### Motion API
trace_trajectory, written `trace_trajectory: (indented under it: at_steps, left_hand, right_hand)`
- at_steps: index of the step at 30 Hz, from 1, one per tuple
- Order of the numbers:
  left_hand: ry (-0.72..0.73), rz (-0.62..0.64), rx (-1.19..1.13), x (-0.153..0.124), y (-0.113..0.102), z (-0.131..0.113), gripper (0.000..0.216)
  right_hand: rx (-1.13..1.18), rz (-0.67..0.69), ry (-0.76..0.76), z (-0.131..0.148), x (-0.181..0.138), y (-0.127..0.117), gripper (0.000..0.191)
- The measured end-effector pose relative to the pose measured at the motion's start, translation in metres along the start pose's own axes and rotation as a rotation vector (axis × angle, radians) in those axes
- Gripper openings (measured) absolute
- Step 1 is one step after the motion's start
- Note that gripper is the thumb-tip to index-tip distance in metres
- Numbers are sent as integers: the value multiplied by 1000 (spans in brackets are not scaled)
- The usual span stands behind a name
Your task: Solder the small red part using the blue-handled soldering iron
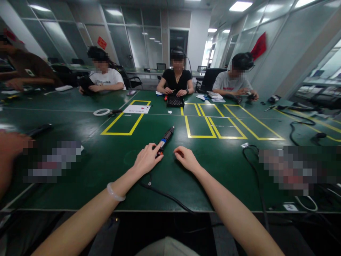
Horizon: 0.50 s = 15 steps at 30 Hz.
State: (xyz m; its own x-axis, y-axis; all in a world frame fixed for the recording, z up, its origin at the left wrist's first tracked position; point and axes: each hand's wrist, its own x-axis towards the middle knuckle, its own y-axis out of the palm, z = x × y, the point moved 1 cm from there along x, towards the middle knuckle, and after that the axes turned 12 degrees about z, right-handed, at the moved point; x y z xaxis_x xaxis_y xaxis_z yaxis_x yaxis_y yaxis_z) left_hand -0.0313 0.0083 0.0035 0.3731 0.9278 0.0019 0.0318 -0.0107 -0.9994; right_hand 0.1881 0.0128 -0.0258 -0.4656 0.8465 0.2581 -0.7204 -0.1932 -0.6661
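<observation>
My left hand (146, 158) lies over the rear of a black electric screwdriver (167, 136) with a blue band, its fingers closed around the body. The tool rests on the green table, its tip pointing away and slightly right. A black cord (170, 196) runs from under my left wrist toward the table's front edge. To the right of the tool, my right hand (185, 159) rests on the table with its fingers curled in. Nothing shows in it, and it does not touch the screwdriver.
Yellow tape rectangles (200, 137) mark the green table (165, 170). Left of centre are a white sheet (137, 109) and a white ring-shaped roll (101, 112). Across sits a person by a black tray (175, 102); other people sit either side. A cable (254, 167) lies at right.
</observation>
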Motion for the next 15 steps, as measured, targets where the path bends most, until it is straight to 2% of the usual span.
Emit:
trace_trajectory:
  at_steps: [10,15]
  left_hand:
    - [-255,83,86,-1,-8,126,63]
    - [-347,94,51,-3,-11,182,63]
  right_hand:
    - [-40,50,3,-1,0,1,11]
    - [-52,58,4,-2,1,2,11]
